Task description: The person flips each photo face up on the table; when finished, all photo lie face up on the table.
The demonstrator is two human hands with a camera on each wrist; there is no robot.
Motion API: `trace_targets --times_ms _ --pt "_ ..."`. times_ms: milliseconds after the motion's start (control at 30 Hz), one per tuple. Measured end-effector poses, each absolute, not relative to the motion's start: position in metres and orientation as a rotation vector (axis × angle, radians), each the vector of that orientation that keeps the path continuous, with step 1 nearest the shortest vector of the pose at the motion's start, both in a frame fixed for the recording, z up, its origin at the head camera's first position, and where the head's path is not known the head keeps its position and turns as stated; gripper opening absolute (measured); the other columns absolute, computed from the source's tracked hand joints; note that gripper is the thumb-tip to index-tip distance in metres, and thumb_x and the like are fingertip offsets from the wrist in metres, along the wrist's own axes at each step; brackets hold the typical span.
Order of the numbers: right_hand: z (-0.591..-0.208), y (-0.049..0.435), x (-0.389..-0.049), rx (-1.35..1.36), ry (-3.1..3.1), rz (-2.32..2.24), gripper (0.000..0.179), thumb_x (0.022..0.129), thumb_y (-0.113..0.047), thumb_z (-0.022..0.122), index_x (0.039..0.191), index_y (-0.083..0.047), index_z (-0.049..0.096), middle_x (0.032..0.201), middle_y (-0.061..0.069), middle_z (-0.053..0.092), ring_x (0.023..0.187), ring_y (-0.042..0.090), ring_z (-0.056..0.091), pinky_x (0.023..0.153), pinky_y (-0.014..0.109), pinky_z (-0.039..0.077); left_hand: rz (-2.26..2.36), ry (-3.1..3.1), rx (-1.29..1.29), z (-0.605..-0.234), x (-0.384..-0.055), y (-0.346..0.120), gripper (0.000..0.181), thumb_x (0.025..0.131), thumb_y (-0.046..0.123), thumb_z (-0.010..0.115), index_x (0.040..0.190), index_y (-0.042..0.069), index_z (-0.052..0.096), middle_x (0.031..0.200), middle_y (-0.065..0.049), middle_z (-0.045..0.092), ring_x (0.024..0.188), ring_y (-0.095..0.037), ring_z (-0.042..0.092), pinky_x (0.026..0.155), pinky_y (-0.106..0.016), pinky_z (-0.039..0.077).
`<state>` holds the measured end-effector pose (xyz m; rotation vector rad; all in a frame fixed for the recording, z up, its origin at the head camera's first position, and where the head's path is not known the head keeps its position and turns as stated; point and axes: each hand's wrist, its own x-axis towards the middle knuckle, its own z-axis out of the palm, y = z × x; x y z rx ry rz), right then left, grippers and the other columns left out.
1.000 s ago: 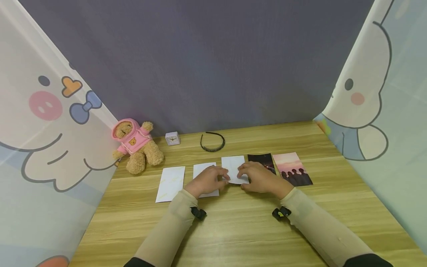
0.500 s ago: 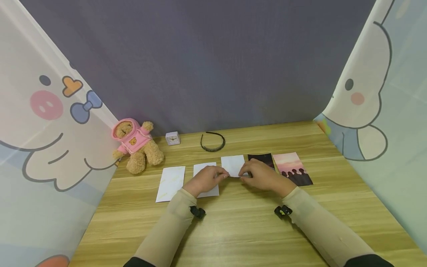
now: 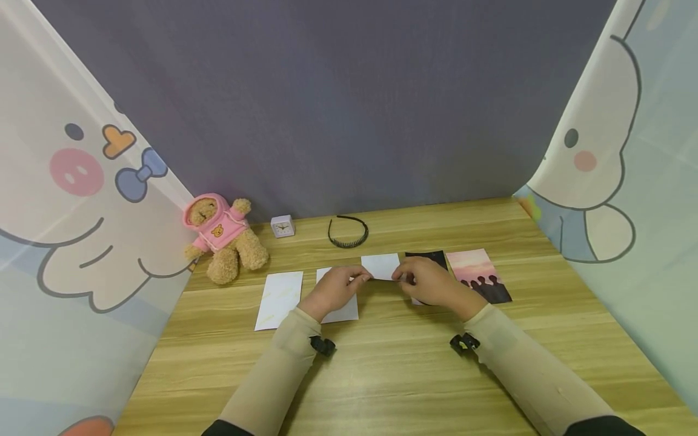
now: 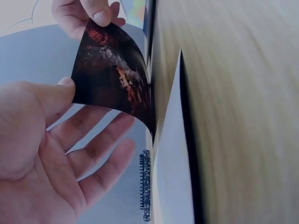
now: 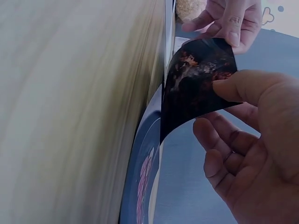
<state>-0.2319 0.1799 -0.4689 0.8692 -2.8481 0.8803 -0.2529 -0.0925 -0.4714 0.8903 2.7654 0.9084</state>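
My left hand (image 3: 334, 290) and right hand (image 3: 431, 281) pinch the two near corners of a photo print (image 3: 380, 266). Its white back faces up in the head view. That near edge is raised and the sheet bends, so both wrist views show the dark face (image 4: 110, 70) with red and orange patches. In the left wrist view the thumb presses a corner while the other fingers spread loosely. Under my left hand lies a white sheet (image 3: 345, 312), partly covered. A dark print (image 3: 431, 256) is partly hidden by my right hand.
Another white sheet (image 3: 279, 300) lies at the left, and a pink sunset print (image 3: 474, 266) at the right. Behind them are a black headband (image 3: 349, 244), a small white clock (image 3: 282, 226) and a teddy bear (image 3: 220, 233) in a pink hoodie. A grey wall closes the back.
Both hands have taken the near corners of the middle print and lifted that edge up and away from the body. More of the dark print beside it shows under the right hand.
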Motion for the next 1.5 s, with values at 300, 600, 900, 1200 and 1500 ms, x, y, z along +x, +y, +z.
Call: trace_targets --times_ms 300,600,900,1200,1500 --pt "-0.468 0.181 -0.233 0.798 -2.775 0.836 0.018 0.094 -0.005 0.075 0.112 -0.009 0.078 0.112 0.005 0.071 0.087 0.012 0.068 0.071 0.033 0.057 0.991 2.921 0.874 -0.463 -0.253 -0.092 0.026 0.109 0.036 0.056 0.118 0.022 0.076 0.093 -0.005 0.075 0.064 -0.01 0.06 0.055 -0.031 0.05" --pt "-0.47 0.181 -0.236 0.717 -2.65 0.911 0.015 0.099 -0.008 0.07 0.112 -0.01 0.078 0.103 0.001 0.07 0.081 0.007 0.063 0.069 0.031 0.056 1.13 3.019 0.886 -0.46 -0.252 -0.091 0.027 0.108 0.034 0.057 0.118 0.02 0.078 0.108 0.003 0.076 0.079 -0.011 0.061 0.071 -0.035 0.054" --pt "-0.468 0.18 -0.236 0.762 -2.439 0.97 0.004 0.1 -0.011 0.074 0.099 -0.009 0.077 0.094 -0.006 0.067 0.074 0.004 0.059 0.062 0.028 0.054 1.347 3.034 0.852 -0.456 -0.25 -0.09 0.027 0.106 0.035 0.062 0.129 0.025 0.072 0.11 0.004 0.074 0.098 -0.017 0.069 0.072 -0.038 0.055" --pt "-0.466 0.178 -0.234 0.699 -2.436 1.069 0.015 0.105 -0.02 0.069 0.091 -0.017 0.065 0.08 -0.009 0.056 0.061 0.009 0.047 0.054 0.031 0.042 1.474 2.896 0.837 -0.455 -0.251 -0.088 0.027 0.099 0.029 0.075 0.122 0.015 0.071 0.097 0.006 0.074 0.09 -0.013 0.071 0.082 -0.035 0.059" --pt "-0.461 0.179 -0.233 0.614 -2.444 1.399 0.014 0.108 -0.024 0.063 0.099 -0.014 0.066 0.076 0.008 0.063 0.057 0.016 0.053 0.048 0.031 0.043 1.523 2.62 0.773 -0.456 -0.252 -0.089 0.028 0.096 0.03 0.079 0.121 0.022 0.07 0.101 0.008 0.075 0.081 -0.012 0.07 0.07 -0.037 0.057"
